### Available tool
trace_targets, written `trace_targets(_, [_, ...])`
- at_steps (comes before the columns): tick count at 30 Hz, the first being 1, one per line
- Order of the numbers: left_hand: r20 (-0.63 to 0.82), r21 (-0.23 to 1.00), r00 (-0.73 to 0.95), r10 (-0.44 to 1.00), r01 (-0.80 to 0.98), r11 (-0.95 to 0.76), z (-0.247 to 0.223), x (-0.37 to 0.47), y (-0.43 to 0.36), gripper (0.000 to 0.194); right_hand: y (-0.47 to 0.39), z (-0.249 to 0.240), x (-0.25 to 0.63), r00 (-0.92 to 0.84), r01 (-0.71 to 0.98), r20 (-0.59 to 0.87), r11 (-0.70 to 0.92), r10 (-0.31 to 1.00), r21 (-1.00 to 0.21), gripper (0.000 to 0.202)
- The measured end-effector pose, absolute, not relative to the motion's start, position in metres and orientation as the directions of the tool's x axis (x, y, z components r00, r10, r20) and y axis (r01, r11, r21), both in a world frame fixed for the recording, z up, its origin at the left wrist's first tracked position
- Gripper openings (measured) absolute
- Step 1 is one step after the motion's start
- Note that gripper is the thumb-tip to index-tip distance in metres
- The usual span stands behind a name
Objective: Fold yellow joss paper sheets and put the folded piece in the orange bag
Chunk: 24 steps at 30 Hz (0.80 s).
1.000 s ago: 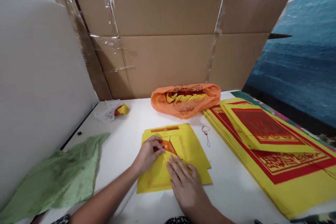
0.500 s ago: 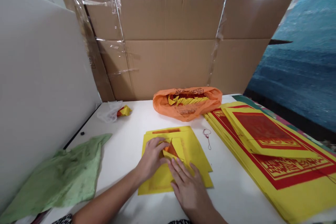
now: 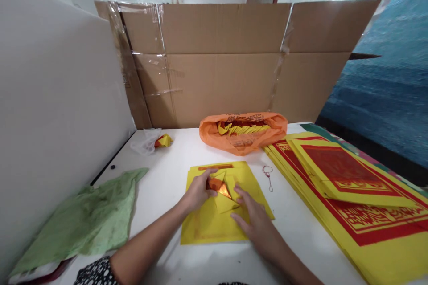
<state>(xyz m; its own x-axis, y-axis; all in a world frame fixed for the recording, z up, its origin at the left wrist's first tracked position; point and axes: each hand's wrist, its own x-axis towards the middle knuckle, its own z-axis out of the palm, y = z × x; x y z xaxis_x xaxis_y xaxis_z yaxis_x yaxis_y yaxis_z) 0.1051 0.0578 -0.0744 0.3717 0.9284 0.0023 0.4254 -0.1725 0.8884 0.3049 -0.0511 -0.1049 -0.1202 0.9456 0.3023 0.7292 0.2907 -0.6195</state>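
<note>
A partly folded sheet of yellow joss paper (image 3: 225,205), with shiny orange foil showing in its middle, rests on a stack of yellow sheets (image 3: 207,229). My left hand (image 3: 199,192) grips its left side, thumb and fingers closed at the foil's edge. On the other side, my right hand (image 3: 253,216) has its thumb and fingers apart, fingertips beside the folded sheet's right edge. Whether those fingertips touch the sheet I cannot tell.
Behind the stack sits an orange plastic bag (image 3: 227,144) of folded yellow pieces. Red-printed yellow papers (image 3: 321,202) lie at right, near a thin red cord (image 3: 268,176). At left are a green cloth (image 3: 87,213) and a clear bag (image 3: 145,141). A cardboard panel (image 3: 224,84) stands behind.
My right hand has lifted from the folded sheet and moved right, fingers spreading. The sheet has opened flatter, showing more orange foil. My left hand stays at its left side.
</note>
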Motion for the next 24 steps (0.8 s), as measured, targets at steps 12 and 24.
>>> trace_targets(12, [-0.341, 0.887, 0.381, 0.859, -0.172, 0.428, -0.046, 0.105, 0.039, 0.048, 0.006, -0.061, 0.291, -0.205, 0.419, 0.297, 0.358, 0.932, -0.834, 0.033])
trace_targets(24, [-0.274, 0.874, 0.373, 0.886, -0.287, 0.391, -0.05, 0.107, 0.037, 0.053, 0.015, -0.073, 0.284, 0.042, 0.513, 0.415, 0.337, 0.909, -0.789, 0.04])
